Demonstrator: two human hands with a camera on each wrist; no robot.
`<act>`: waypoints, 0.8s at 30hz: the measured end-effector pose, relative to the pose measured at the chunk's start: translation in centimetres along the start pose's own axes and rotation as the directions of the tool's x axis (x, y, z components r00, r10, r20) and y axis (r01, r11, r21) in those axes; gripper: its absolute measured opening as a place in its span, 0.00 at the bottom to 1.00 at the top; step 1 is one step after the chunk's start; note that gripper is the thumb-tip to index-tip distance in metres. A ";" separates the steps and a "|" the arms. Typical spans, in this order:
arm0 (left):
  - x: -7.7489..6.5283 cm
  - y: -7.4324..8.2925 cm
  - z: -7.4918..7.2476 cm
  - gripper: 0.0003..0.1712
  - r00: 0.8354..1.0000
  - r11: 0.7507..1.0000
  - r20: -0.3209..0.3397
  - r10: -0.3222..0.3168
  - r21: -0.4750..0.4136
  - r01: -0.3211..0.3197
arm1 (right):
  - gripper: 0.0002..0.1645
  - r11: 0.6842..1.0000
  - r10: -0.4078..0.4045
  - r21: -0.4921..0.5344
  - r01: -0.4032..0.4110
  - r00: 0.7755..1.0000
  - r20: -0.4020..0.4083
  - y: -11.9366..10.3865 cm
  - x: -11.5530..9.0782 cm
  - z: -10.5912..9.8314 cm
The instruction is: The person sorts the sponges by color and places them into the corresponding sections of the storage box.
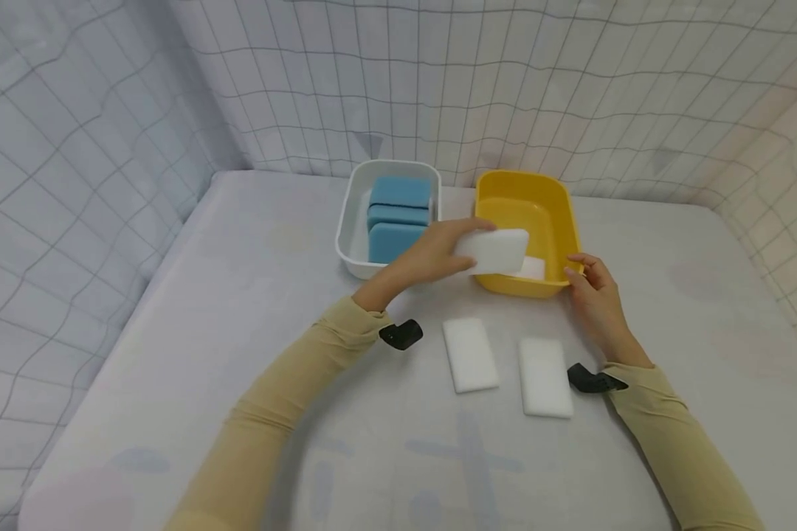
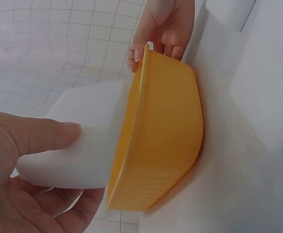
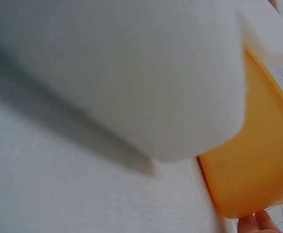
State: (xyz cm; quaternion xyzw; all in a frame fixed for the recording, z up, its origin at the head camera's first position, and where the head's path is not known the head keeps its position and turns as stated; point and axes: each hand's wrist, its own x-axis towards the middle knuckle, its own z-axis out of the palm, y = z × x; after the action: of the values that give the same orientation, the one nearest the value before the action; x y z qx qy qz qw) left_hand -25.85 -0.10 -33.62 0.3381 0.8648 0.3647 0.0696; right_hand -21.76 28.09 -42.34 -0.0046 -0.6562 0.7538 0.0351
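Note:
My left hand [image 1: 438, 249] holds a white sponge [image 1: 498, 251] over the near left side of a yellow bin [image 1: 561, 221]. In the left wrist view the thumb lies on the upper face of that sponge [image 2: 93, 121], with the fingers beneath it. At the bin's near right corner my right hand [image 1: 598, 295] pinches the rim between thumb and fingers. Inside the yellow bin a second white sponge [image 1: 533, 268] shows, partly hidden by the held one. Two more white sponges, one on the left [image 1: 470, 355] and one on the right [image 1: 546, 377], lie flat in front of the bin.
A white bin [image 1: 347, 247] with several blue sponges [image 1: 398, 214] stands left of the yellow one, close to my left forearm. Both bins sit at the back of the cloth-covered table [image 1: 252, 265], near a checked curtain [image 1: 412, 96].

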 end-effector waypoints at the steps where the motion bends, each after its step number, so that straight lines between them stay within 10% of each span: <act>1: 0.2 0.0 0.1 0.30 1.000 1.000 -0.003 -0.006 -0.002 0.006 | 0.11 1.000 -0.001 0.004 0.001 1.000 0.002 0.0 0.0 0.0; 24: 4.6 0.6 2.4 0.30 0.995 0.996 0.057 -0.086 0.032 0.084 | 0.11 0.996 0.017 -0.087 -0.019 1.000 -0.015 -0.1 -0.2 -0.2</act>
State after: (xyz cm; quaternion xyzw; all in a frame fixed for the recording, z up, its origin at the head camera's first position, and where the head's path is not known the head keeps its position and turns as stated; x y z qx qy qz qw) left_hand -28.18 4.51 -34.33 0.3124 0.8812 0.3387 0.1052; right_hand -21.60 28.27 -42.24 -0.0175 -0.6882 0.7246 0.0329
